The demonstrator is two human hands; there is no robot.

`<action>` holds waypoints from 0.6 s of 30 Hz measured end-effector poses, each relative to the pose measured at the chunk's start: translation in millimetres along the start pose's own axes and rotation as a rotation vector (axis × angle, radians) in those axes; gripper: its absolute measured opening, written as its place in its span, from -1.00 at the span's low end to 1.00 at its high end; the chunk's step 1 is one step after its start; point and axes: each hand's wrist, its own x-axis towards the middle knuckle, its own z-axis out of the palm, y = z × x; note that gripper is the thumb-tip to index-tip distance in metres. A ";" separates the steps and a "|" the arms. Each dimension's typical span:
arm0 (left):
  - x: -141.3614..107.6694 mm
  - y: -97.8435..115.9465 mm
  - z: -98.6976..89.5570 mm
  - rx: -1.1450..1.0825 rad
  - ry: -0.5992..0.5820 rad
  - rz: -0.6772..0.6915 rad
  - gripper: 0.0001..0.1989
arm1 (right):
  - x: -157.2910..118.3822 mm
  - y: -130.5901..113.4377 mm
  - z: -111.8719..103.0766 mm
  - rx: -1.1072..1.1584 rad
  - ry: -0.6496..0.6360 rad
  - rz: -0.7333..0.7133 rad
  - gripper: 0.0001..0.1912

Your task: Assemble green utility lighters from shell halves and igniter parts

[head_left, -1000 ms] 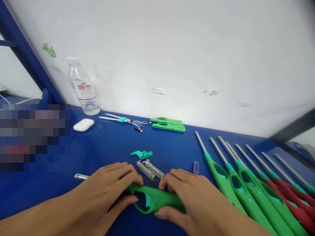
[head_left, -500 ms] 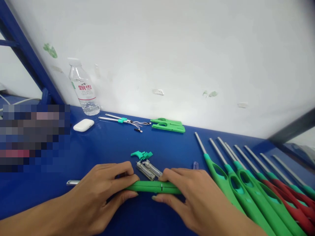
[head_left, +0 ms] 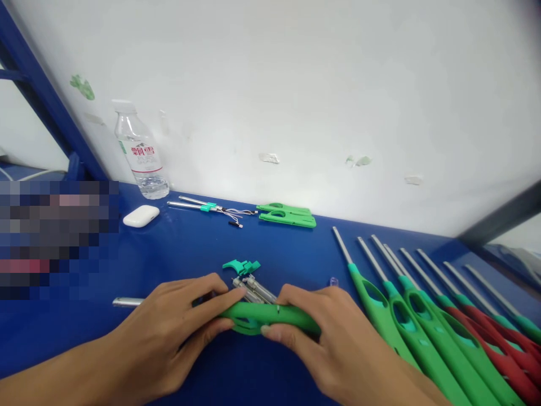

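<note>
Between both hands lies a green long-necked lighter (head_left: 270, 317), held level with its metal tube sticking out to the left. My left hand (head_left: 181, 327) is closed around its trigger end, fingers on top and thumb below. My right hand (head_left: 315, 330) pinches the handle end the same way. Part of the trigger opening shows along the lower edge; much of the lighter is hidden by my fingers. Just behind it lie clear fuel cartridges (head_left: 257, 290), partly covered. Small teal trigger pieces (head_left: 242, 267) rest beyond those.
Several green and red lighters (head_left: 426, 316) lie side by side at the right. Farther back are green handle shells (head_left: 287, 215) and metal tubes with wires (head_left: 207, 207). A water bottle (head_left: 143, 155) and a white case (head_left: 141, 216) stand at the left, before the white wall.
The lighter has rolled in my hands, so its trigger opening now shows underneath. Both hands still grip it in nearly the same place.
</note>
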 end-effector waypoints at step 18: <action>12.5 -3.0 1.4 0.157 0.018 0.101 -0.64 | 0.7 17.4 5.9 -0.265 0.078 -0.306 -0.56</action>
